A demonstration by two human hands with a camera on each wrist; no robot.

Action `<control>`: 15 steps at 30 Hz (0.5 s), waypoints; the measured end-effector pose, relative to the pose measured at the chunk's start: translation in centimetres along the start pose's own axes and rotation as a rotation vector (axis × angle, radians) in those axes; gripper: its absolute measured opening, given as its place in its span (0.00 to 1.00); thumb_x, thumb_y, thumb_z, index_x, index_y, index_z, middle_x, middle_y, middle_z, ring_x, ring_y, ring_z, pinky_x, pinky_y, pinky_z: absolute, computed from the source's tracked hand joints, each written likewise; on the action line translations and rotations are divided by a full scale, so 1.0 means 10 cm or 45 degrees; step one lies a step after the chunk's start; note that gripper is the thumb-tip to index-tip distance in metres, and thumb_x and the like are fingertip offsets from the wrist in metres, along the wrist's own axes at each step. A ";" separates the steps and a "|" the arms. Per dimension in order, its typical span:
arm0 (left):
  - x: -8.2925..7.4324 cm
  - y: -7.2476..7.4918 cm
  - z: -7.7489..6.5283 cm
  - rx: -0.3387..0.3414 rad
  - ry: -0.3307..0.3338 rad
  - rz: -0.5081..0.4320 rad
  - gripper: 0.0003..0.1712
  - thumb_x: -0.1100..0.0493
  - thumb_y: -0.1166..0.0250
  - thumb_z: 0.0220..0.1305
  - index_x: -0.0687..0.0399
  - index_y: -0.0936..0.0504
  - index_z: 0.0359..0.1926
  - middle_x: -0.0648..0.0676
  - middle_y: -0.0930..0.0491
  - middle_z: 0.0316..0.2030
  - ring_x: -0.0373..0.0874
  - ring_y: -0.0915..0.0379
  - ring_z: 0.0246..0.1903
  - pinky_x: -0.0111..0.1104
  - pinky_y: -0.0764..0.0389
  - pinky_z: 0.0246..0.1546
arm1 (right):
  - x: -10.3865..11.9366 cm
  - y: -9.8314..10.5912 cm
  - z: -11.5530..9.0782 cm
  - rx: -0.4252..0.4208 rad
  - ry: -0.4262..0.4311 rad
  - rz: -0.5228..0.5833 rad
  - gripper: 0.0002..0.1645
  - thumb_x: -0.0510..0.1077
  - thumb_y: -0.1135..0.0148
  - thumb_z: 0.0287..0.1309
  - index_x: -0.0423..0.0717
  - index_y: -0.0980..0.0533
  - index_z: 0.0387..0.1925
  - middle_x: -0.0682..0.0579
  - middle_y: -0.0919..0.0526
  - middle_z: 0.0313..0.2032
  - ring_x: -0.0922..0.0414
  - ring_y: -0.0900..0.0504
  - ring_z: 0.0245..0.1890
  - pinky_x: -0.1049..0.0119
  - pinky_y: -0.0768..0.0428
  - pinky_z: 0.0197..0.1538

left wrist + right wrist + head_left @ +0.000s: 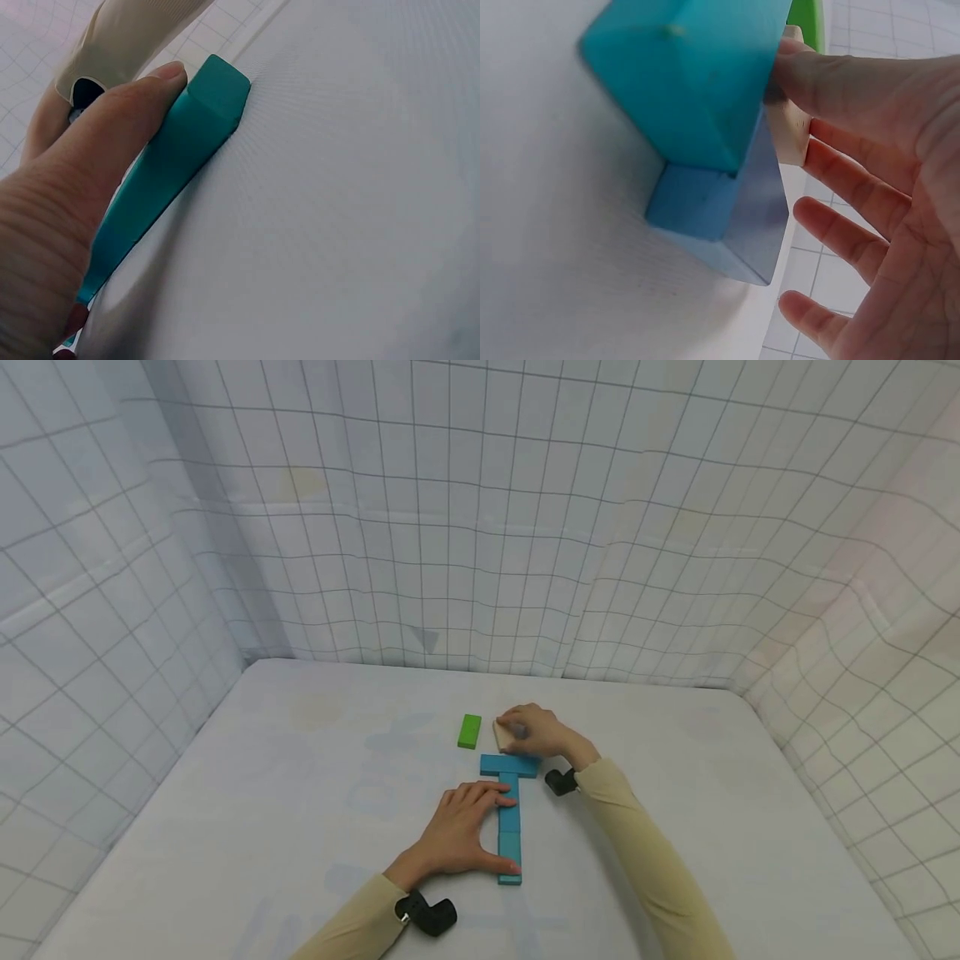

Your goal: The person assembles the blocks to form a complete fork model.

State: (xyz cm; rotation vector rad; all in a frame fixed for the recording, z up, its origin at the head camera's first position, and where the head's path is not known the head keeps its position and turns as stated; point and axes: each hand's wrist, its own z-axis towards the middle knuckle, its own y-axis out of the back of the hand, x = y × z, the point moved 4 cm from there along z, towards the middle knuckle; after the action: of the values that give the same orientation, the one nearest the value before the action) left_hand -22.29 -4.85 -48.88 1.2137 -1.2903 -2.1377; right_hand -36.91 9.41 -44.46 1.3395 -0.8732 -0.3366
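Two teal-blue blocks in a line, a far one [509, 814] and a near one [509, 852], form a stem on the table. A blue block [491, 765] lies crosswise at its far end, making a T. My left hand [459, 831] rests on the stem, thumb on the near block [165, 161] and fingertips by the far one. Beyond the crossbar, my right hand [542, 732] pinches a pale wooden block [502, 737] between thumb and fingers. In the right wrist view the wooden block [789, 135] is partly hidden behind the thumb and the blue blocks.
A green block [469, 732] lies on the table just left of the wooden one. The white-covered table [300, 793] is enclosed at the back and sides by white curtains [480, 527] with a dark grid. Each wrist wears a black camera strap [427, 913].
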 end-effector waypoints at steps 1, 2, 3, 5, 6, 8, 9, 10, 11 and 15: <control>0.00 0.00 0.00 0.003 0.000 0.001 0.50 0.18 0.39 0.38 0.35 0.29 0.61 0.41 0.41 0.66 0.44 0.46 0.62 0.48 0.42 0.56 | 0.00 0.00 -0.01 -0.007 -0.004 -0.010 0.31 0.49 0.34 0.58 0.41 0.28 0.61 0.43 0.28 0.59 0.44 0.34 0.60 0.44 0.37 0.59; 0.00 0.00 0.00 0.004 -0.001 0.005 0.50 0.18 0.40 0.38 0.35 0.29 0.61 0.41 0.41 0.66 0.44 0.46 0.62 0.48 0.42 0.57 | 0.00 0.01 -0.01 -0.014 -0.008 -0.013 0.31 0.49 0.34 0.57 0.41 0.27 0.60 0.43 0.28 0.59 0.44 0.34 0.60 0.44 0.37 0.58; -0.01 -0.01 0.01 0.003 -0.001 0.007 0.50 0.18 0.40 0.38 0.35 0.29 0.61 0.41 0.41 0.66 0.44 0.46 0.62 0.48 0.42 0.56 | 0.00 0.01 -0.02 -0.017 -0.013 -0.011 0.32 0.49 0.33 0.57 0.41 0.27 0.60 0.43 0.28 0.58 0.44 0.34 0.59 0.44 0.37 0.58; -0.01 -0.01 0.01 0.001 0.000 0.013 0.50 0.17 0.40 0.38 0.35 0.29 0.61 0.41 0.41 0.66 0.44 0.46 0.62 0.47 0.42 0.56 | 0.00 0.01 -0.04 -0.023 -0.015 -0.006 0.32 0.49 0.33 0.57 0.41 0.27 0.60 0.43 0.27 0.58 0.44 0.33 0.59 0.44 0.37 0.58; -0.01 -0.01 0.01 -0.001 0.001 0.014 0.50 0.17 0.40 0.37 0.35 0.29 0.61 0.41 0.41 0.66 0.44 0.46 0.62 0.47 0.42 0.56 | -0.01 0.01 -0.04 -0.028 -0.017 0.003 0.32 0.49 0.33 0.57 0.41 0.27 0.60 0.43 0.27 0.58 0.44 0.34 0.59 0.43 0.37 0.58; -0.01 -0.01 0.01 -0.003 0.002 0.013 0.50 0.17 0.40 0.37 0.35 0.29 0.61 0.41 0.41 0.66 0.43 0.46 0.62 0.47 0.42 0.56 | -0.02 0.00 -0.06 -0.042 -0.016 0.022 0.31 0.49 0.34 0.58 0.40 0.27 0.60 0.43 0.27 0.58 0.44 0.34 0.59 0.44 0.37 0.58; -0.01 -0.01 0.01 -0.004 0.003 0.012 0.50 0.18 0.39 0.37 0.36 0.29 0.61 0.41 0.41 0.66 0.43 0.46 0.62 0.47 0.42 0.56 | -0.02 0.00 -0.07 -0.051 -0.015 0.037 0.30 0.48 0.35 0.59 0.40 0.27 0.60 0.42 0.27 0.58 0.44 0.34 0.59 0.43 0.37 0.58; -0.01 -0.01 0.01 -0.004 0.003 0.012 0.51 0.18 0.39 0.37 0.36 0.29 0.61 0.41 0.41 0.66 0.44 0.46 0.62 0.47 0.42 0.56 | -0.03 0.00 -0.07 -0.060 -0.015 0.051 0.29 0.48 0.36 0.60 0.40 0.28 0.60 0.42 0.27 0.58 0.43 0.34 0.59 0.43 0.37 0.58; -0.01 -0.01 0.01 -0.005 0.003 0.012 0.51 0.18 0.39 0.37 0.36 0.29 0.61 0.41 0.41 0.66 0.44 0.46 0.62 0.47 0.42 0.56 | -0.04 -0.01 -0.08 -0.070 -0.017 0.061 0.29 0.48 0.37 0.61 0.39 0.28 0.61 0.42 0.27 0.58 0.43 0.34 0.59 0.43 0.37 0.58; -0.02 0.00 0.01 -0.015 -0.004 0.013 0.50 0.18 0.39 0.37 0.36 0.29 0.60 0.43 0.40 0.66 0.44 0.45 0.62 0.48 0.41 0.56 | -0.07 -0.02 -0.08 -0.104 -0.038 0.072 0.29 0.47 0.40 0.64 0.37 0.30 0.62 0.40 0.29 0.59 0.41 0.34 0.58 0.41 0.36 0.56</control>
State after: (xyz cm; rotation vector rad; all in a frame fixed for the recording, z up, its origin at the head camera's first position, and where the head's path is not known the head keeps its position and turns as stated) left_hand -22.30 -4.68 -48.72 1.1971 -1.2801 -2.1376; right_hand -36.71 10.38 -44.89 1.2349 -0.9112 -0.3450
